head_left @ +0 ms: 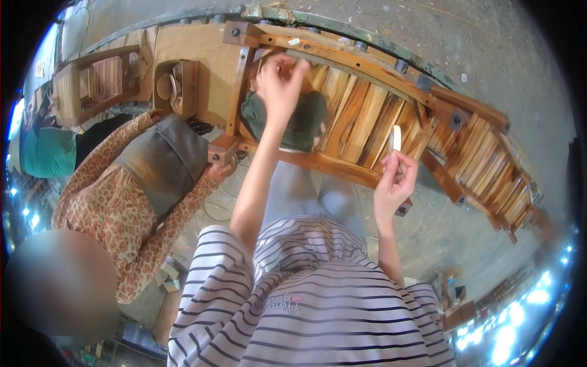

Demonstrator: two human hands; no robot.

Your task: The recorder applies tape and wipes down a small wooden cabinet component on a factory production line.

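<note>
A slatted wooden furniture piece [342, 163] lies across the bench in front of me, with striped brown slats inside a darker frame. My left hand [281, 85] is at its far rail near the left end, fingers curled and slightly blurred. Anything between those fingertips is too small to make out. Beneath my left wrist, a dark green cloth [290, 125] is bunched on the slats. My right hand [396, 183] pinches a narrow pale roll of tape [395, 139], seen nearly edge-on, above the near right part of the slats.
Another slatted wooden piece [480, 159] adjoins on the right. At left, a co-worker in a leopard-print top [110, 214] and dark apron has a hand near the frame's corner block. Beyond stand a wooden box [191, 88] holding rolls and another wooden piece [79, 116]. Rollers edge the far side.
</note>
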